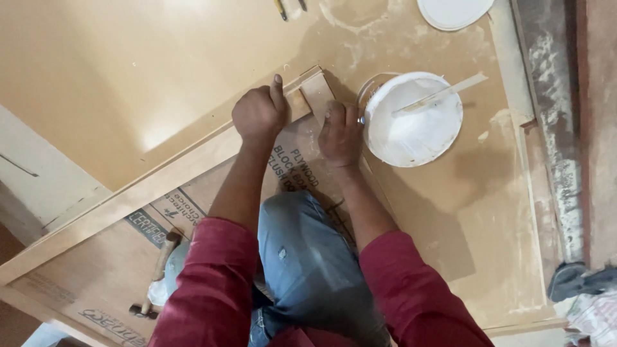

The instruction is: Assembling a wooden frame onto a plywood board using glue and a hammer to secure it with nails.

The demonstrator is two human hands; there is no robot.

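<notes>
Kneeling on a plywood board [116, 270], the person fills the bottom centre of the frame with red sleeves [212, 283] and a blue-jeaned knee [308, 257]. At the lower left, just beside the knee, a hammer [157, 270] with a wooden handle lies on the board. Farther up, both forearms reach toward the middle of the frame. The left hand [260, 115] is closed in a fist on a long wooden strip [148, 186], thumb pointing up, pressing the strip where it runs diagonally from the left edge up to the centre. The right hand [340, 132] is curled, fingers bent down, on the end of a short wooden strip [317, 93] that meets the long one at a corner; whether it grips anything small underneath I cannot tell. Just beside the right hand, to the right, sits a round white tub [411, 119] of white paste with a flat wooden stick [443, 93] laid across its rim. Beyond the strips spreads a smooth tan laminate sheet [128, 77], smeared with white near the top centre. At the top right edge lies a white lid [453, 13], and at the top centre small tools [283, 8] are barely in view.
</notes>
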